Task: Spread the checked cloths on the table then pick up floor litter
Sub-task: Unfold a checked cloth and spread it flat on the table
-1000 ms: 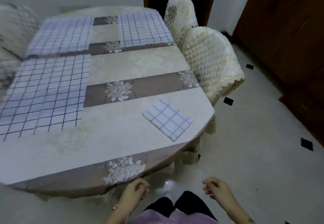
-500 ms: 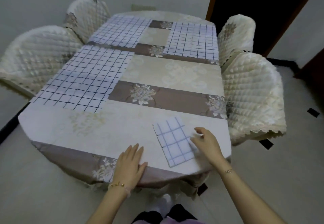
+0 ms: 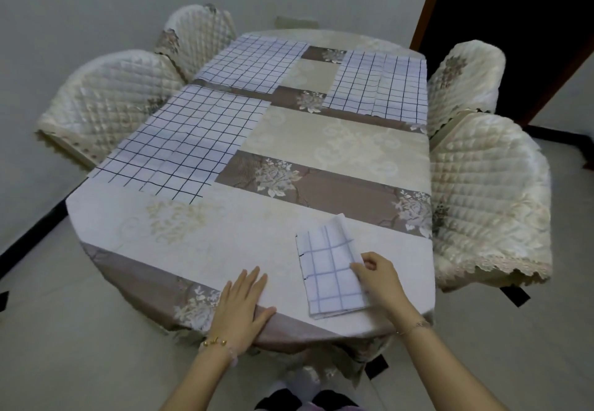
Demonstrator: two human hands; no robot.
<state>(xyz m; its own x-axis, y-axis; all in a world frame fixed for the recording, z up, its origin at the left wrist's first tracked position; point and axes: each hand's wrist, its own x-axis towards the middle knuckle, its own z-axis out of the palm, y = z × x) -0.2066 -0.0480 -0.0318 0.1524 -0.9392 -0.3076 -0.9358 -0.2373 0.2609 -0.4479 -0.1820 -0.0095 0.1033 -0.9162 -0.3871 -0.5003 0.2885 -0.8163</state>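
Right hand (image 3: 379, 278) pinches the folded cloth (image 3: 331, 272) at its right edge, fingers curled on the raised top layer. Left hand (image 3: 242, 303) rests flat on the table (image 3: 193, 250), fingers straight and together, left of the cloth. Beyond the fingertips lie the near-left cloth (image 3: 183, 143), far-left cloth (image 3: 254, 63) and far-right cloth (image 3: 379, 85), all spread. A chair (image 3: 488, 198) stands to the right of the right fingers.

Your table (image 3: 205, 250) bears three spread cloths, all flat: near-left checked cloth (image 3: 186, 150), far-left checked cloth (image 3: 254, 63), far-right checked cloth (image 3: 379, 85). The folded checked cloth (image 3: 328, 269) lies by your near-right edge.
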